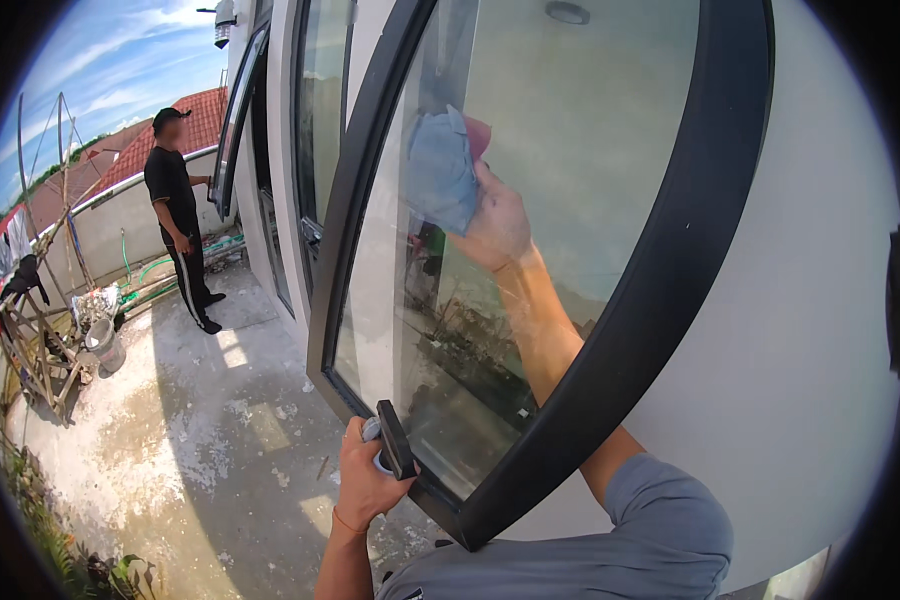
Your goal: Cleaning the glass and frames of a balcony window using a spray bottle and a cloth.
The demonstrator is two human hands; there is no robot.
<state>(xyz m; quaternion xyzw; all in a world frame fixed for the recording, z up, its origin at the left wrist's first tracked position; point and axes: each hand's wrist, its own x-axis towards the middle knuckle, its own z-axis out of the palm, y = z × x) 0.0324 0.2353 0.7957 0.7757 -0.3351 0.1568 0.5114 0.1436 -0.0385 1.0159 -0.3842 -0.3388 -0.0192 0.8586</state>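
Note:
A dark-framed window sash (725, 150) stands swung open in front of me, tilted across the view. At its lower corner my left hand (362, 480) is closed around the black window handle (396, 440); a small grey bit shows by its fingers. My right arm reaches behind the sash, and through the glass (580, 130) I see my right hand (500, 222) pressing a bunched blue-grey cloth (438, 170) to the far side of the pane. A reddish patch shows at the cloth's upper edge. Reflections cover part of the glass.
A person (175, 210) in dark clothes stands further left, one hand on another open window sash (238, 120). Beyond the rough concrete floor (230, 420) are a bucket (105, 345), wooden poles (40, 350) and green hoses (155, 275). A pale wall (770, 400) rises on my right.

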